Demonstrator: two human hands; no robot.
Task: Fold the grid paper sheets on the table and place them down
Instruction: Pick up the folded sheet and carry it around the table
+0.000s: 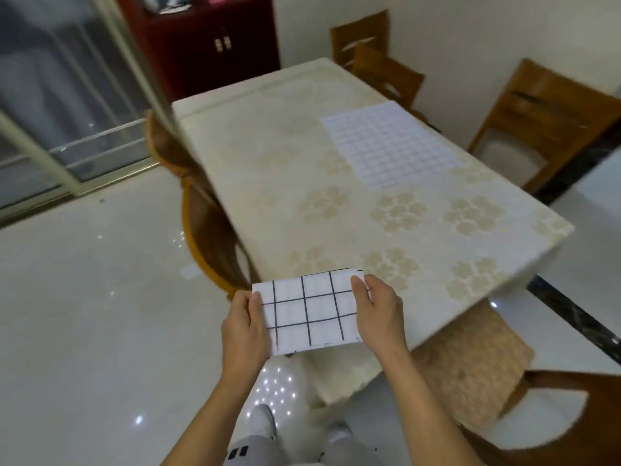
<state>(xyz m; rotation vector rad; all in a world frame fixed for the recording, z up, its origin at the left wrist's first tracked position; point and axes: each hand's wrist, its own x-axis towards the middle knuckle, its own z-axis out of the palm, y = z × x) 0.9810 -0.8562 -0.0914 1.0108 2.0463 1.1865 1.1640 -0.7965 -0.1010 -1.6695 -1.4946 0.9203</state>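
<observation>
Folded grid sheet (311, 311) held in the air at the near corner of the tabletop (336, 183). Left hand (243, 326) grip closed on its left edge, right hand (378, 316) on its right edge. Second grid sheet (391, 144) lies flat, far right; apparently unfolded, view blurred.

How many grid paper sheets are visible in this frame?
2. One folded sheet is held between the left hand and right hand at the table's near corner; one flat sheet lies on the table's far right side.
</observation>
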